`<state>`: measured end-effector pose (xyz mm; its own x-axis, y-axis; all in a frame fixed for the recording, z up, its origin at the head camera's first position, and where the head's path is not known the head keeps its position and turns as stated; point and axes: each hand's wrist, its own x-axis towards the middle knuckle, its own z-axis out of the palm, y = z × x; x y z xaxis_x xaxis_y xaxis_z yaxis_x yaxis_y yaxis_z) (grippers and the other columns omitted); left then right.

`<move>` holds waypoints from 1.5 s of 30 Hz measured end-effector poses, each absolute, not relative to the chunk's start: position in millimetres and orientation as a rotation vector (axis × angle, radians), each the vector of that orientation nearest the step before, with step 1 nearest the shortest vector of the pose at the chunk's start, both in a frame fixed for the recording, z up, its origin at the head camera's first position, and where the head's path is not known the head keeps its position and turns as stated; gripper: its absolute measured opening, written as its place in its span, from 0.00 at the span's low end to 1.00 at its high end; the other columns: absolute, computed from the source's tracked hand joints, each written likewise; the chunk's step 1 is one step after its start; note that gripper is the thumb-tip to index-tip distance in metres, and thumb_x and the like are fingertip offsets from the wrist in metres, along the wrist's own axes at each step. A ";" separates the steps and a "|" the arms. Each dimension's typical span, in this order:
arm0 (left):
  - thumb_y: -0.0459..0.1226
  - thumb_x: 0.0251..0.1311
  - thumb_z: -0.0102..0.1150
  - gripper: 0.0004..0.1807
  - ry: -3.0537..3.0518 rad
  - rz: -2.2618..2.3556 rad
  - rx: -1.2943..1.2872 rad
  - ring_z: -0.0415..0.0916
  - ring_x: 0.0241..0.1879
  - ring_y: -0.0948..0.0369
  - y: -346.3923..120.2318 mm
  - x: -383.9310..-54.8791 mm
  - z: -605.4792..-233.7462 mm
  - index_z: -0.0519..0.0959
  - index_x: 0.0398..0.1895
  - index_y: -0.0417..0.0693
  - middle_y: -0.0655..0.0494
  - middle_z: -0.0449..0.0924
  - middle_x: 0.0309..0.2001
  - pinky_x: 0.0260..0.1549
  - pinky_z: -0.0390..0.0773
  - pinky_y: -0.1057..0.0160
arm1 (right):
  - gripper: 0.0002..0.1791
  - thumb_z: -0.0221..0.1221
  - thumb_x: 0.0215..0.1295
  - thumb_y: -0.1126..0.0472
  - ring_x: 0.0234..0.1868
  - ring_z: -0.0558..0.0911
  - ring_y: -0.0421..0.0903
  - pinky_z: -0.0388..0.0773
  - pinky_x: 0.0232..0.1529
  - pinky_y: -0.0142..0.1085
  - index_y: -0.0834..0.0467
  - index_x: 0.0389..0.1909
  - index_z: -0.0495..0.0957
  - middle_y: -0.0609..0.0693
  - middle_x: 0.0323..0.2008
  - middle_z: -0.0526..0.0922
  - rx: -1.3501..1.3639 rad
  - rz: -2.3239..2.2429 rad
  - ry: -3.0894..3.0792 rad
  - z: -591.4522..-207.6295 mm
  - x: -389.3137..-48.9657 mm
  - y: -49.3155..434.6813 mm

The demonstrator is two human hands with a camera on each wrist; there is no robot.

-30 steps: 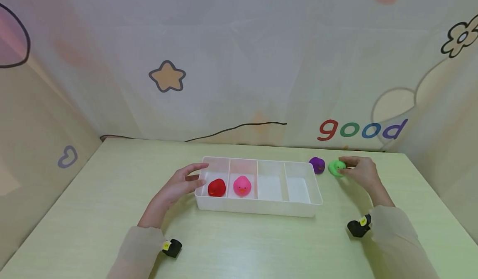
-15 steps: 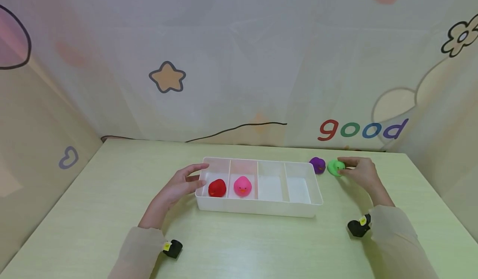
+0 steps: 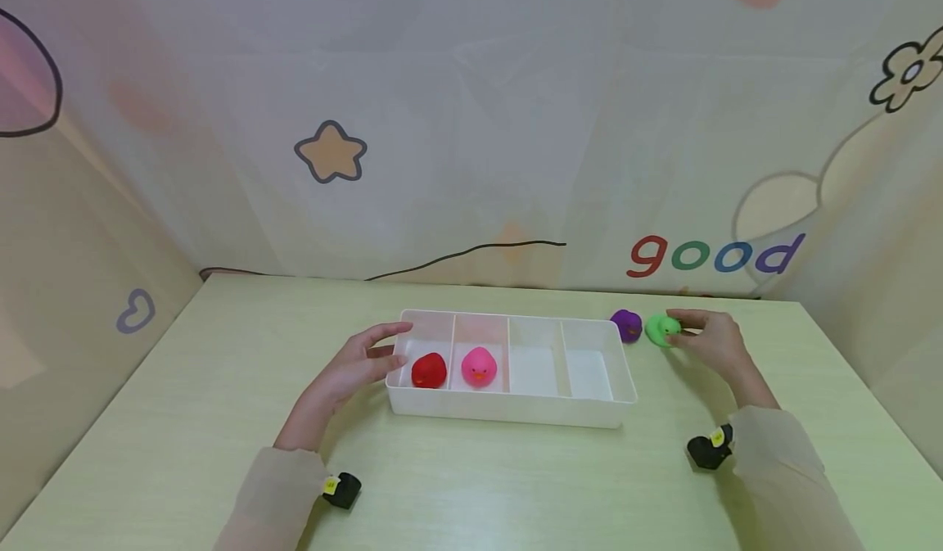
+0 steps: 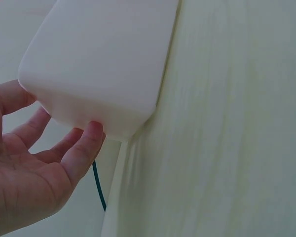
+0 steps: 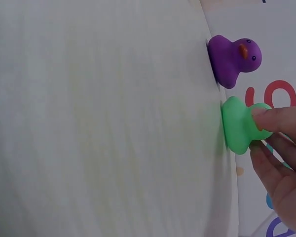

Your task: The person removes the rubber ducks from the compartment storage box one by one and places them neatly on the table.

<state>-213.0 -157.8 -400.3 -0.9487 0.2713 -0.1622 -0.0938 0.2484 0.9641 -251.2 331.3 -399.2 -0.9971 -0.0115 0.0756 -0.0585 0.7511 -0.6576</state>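
Observation:
My right hand [image 3: 710, 340] pinches the head of a green rubber duck [image 5: 238, 126] between thumb and fingers, at the right of the table. Just left of it sits a purple rubber duck [image 3: 626, 327]. A white tray with four compartments [image 3: 508, 408] stands mid-table. My left hand [image 3: 361, 363] holds its left end, with fingertips at the rim and against the outer end wall [image 4: 84, 106]. The leftmost compartment contains a red rubber toy [image 3: 429, 371], and the one beside it a pink rubber duck [image 3: 480, 368]. The two compartments on the right hold nothing.
The pale wooden table [image 3: 471, 485] meets a printed cloth backdrop [image 3: 471, 125] just behind the ducks. Cloth also rises along the left and right sides. A black wrist camera [image 3: 342, 491] sits at the left sleeve, another black camera [image 3: 710, 447] at the right.
The green duck has shifted very slightly left, towards the purple one, within my right hand's pinch. My left hand and the tray stay in place.

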 end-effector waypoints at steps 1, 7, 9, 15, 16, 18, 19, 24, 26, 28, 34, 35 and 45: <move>0.34 0.58 0.55 0.27 2.227 1.753 0.171 0.60 0.61 0.44 -157.5 -213.0 -400.4 0.65 0.63 0.51 0.47 0.57 0.64 0.51 0.71 0.50 | 0.27 0.62 0.55 0.65 0.52 0.74 0.64 0.72 0.50 0.47 0.71 0.55 0.69 0.69 0.52 0.72 0.061 1.097 -2.874 -398.9 -249.8 332.0; 0.34 0.58 0.55 0.27 2.240 1.742 0.160 0.60 0.61 0.45 -155.4 -214.0 -401.5 0.66 0.62 0.52 0.49 0.58 0.64 0.51 0.71 0.50 | 0.29 0.61 0.55 0.66 0.57 0.69 0.63 0.70 0.49 0.36 0.71 0.58 0.66 0.69 0.56 0.69 0.062 1.180 -2.818 -394.9 -243.8 334.3; 0.34 0.58 0.55 0.27 2.252 1.735 0.151 0.60 0.61 0.45 -155.3 -214.0 -401.5 0.66 0.62 0.53 0.49 0.58 0.64 0.51 0.72 0.50 | 0.29 0.61 0.55 0.66 0.58 0.68 0.62 0.69 0.50 0.34 0.70 0.58 0.66 0.68 0.57 0.68 0.051 1.214 -2.802 -392.5 -242.7 332.6; 0.35 0.58 0.55 0.27 2.269 1.724 0.146 0.58 0.62 0.44 -156.1 -213.3 -401.5 0.65 0.63 0.53 0.49 0.56 0.65 0.52 0.71 0.49 | 0.31 0.61 0.56 0.65 0.60 0.65 0.61 0.67 0.52 0.34 0.69 0.60 0.64 0.66 0.59 0.66 0.079 1.327 -2.734 -381.7 -235.6 317.4; 0.35 0.58 0.55 0.27 2.263 1.729 0.149 0.58 0.62 0.44 -156.3 -213.0 -401.2 0.65 0.63 0.53 0.50 0.56 0.65 0.52 0.70 0.49 | 0.31 0.61 0.56 0.65 0.60 0.66 0.61 0.67 0.52 0.34 0.68 0.60 0.64 0.65 0.60 0.66 0.094 1.333 -2.724 -379.3 -233.6 314.1; 0.34 0.58 0.55 0.27 2.257 1.732 0.152 0.57 0.62 0.45 -156.6 -212.6 -401.1 0.65 0.63 0.53 0.50 0.56 0.65 0.52 0.70 0.48 | 0.31 0.61 0.56 0.66 0.60 0.66 0.60 0.68 0.51 0.30 0.68 0.60 0.64 0.65 0.60 0.66 0.123 1.348 -2.703 -375.1 -229.9 307.7; 0.34 0.58 0.54 0.27 2.252 1.734 0.155 0.57 0.62 0.45 -156.8 -212.5 -400.9 0.65 0.63 0.53 0.50 0.56 0.65 0.52 0.70 0.48 | 0.30 0.61 0.56 0.66 0.60 0.66 0.60 0.68 0.51 0.28 0.68 0.60 0.64 0.65 0.60 0.66 0.136 1.353 -2.693 -373.0 -227.7 304.3; 0.34 0.59 0.54 0.27 2.257 1.732 0.180 0.57 0.62 0.44 -158.1 -212.3 -400.8 0.65 0.63 0.52 0.49 0.56 0.65 0.53 0.68 0.47 | 0.30 0.61 0.56 0.67 0.60 0.67 0.58 0.67 0.48 0.21 0.67 0.60 0.65 0.64 0.60 0.67 0.207 1.396 -2.652 -363.9 -216.8 285.6; 0.34 0.59 0.54 0.27 2.261 1.730 0.198 0.57 0.62 0.43 -158.7 -212.3 -401.1 0.64 0.63 0.51 0.48 0.56 0.65 0.54 0.68 0.46 | 0.31 0.62 0.55 0.66 0.60 0.67 0.59 0.67 0.48 0.21 0.67 0.60 0.65 0.63 0.60 0.67 0.252 1.407 -2.644 -360.7 -212.6 277.9; 0.34 0.59 0.53 0.27 2.258 1.730 0.205 0.57 0.62 0.43 -158.7 -212.3 -400.9 0.64 0.63 0.50 0.48 0.55 0.65 0.53 0.68 0.46 | 0.31 0.62 0.55 0.66 0.60 0.67 0.59 0.67 0.48 0.22 0.67 0.60 0.66 0.63 0.60 0.68 0.300 1.420 -2.632 -357.2 -208.4 270.0; 0.35 0.59 0.54 0.27 2.259 1.727 0.157 0.56 0.62 0.44 -156.7 -212.5 -399.8 0.65 0.63 0.52 0.49 0.56 0.65 0.52 0.70 0.48 | 0.30 0.64 0.53 0.68 0.56 0.73 0.44 0.68 0.50 0.25 0.67 0.58 0.68 0.62 0.59 0.68 0.443 1.454 -2.585 -350.2 -199.1 246.3; 0.35 0.58 0.55 0.27 2.258 1.727 0.144 0.56 0.63 0.44 -156.4 -212.6 -399.7 0.65 0.63 0.53 0.49 0.56 0.65 0.52 0.70 0.48 | 0.30 0.64 0.52 0.67 0.56 0.74 0.43 0.68 0.50 0.26 0.67 0.58 0.68 0.62 0.59 0.68 0.463 1.452 -2.587 -350.0 -198.3 242.4; 0.34 0.59 0.54 0.27 2.259 1.729 0.138 0.57 0.62 0.45 -156.6 -214.3 -400.4 0.65 0.63 0.54 0.50 0.57 0.65 0.52 0.70 0.48 | 0.31 0.64 0.49 0.73 0.59 0.69 0.56 0.68 0.54 0.36 0.69 0.57 0.68 0.62 0.58 0.69 0.672 1.583 -2.536 -346.7 -198.7 197.9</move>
<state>-214.3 -156.6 -400.4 -0.9526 0.2509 -0.1722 -0.1007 0.2738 0.9565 -198.7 197.9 -346.7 -0.9010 -0.3225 0.2901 -0.4023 0.3711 -0.8369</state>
